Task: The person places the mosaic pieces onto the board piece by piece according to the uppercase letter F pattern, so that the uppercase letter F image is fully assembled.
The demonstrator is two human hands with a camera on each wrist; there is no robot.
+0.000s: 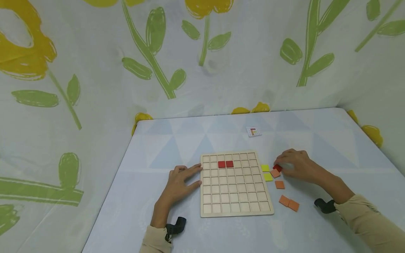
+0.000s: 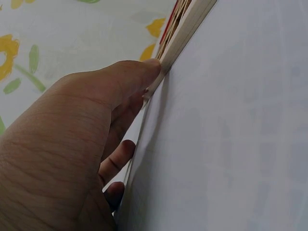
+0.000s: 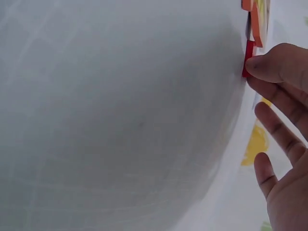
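- Wooden grid board point(image 1: 236, 208): flat on the pale blue-and-white table point(image 1: 126, 196), between the 2 hands.
- Red tiles, set point(image 1: 229, 164): 2, side by side in row 2 from the far edge, columns 3 and 4 from the left.
- Red tile, loose point(image 1: 278, 168): 1, right of the board, pinched between the right hand's point(image 1: 296, 165) thumb and index finger; its other fingers stand apart.
- Left hand point(image 1: 178, 184): grasping nothing, fingers extended, fingertips touching the board's left edge.
- Yellow-green tiles point(image 1: 268, 177): 2, at the board's right edge.
- Orange tiles point(image 1: 280, 185): 4, right of the board; 1 touches the loose red tile, 2 lie together nearer the person.
- White card point(image 1: 254, 131): 1, beyond the board, printed with a small coloured grid.
- Black wrist mounts point(image 1: 176, 226): 2, 1 per wrist, beside tan sleeves point(image 1: 367, 218).
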